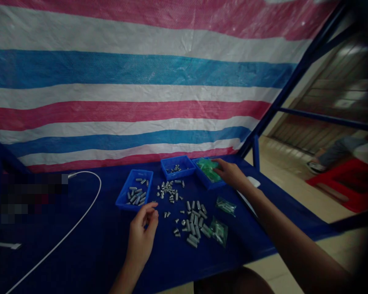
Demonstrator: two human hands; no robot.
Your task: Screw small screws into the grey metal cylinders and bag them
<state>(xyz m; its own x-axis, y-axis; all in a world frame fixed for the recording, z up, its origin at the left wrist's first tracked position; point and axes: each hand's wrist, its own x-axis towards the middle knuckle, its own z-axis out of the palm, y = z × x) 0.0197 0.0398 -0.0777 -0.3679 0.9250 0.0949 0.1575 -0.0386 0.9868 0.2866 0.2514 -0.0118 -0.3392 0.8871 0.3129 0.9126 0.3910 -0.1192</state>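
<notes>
My left hand (142, 230) is above the table, just in front of the left blue tray (119, 203). Its thumb and fingers curl together, and whatever sits between the tips is too small to make out. At the far right, my right hand (231, 171) reaches over the right blue tray (207, 182), fingertips pinched at a green plastic bag (207, 165) among others there. Between my hands lie loose metal cylinders (196, 220) and a scatter of small screws (168, 190). Two filled clear bags, one with metal parts (226, 206) and one greenish (219, 231), lie beside the cylinders.
A middle blue tray (178, 171) holds a few screws, and the left tray holds metal cylinders. A white cable (88, 210) curves across the table's left side. Striped sheeting (135, 69) hangs behind. Beyond the blue frame (256, 153), a red stool (340, 183) stands near a person's leg.
</notes>
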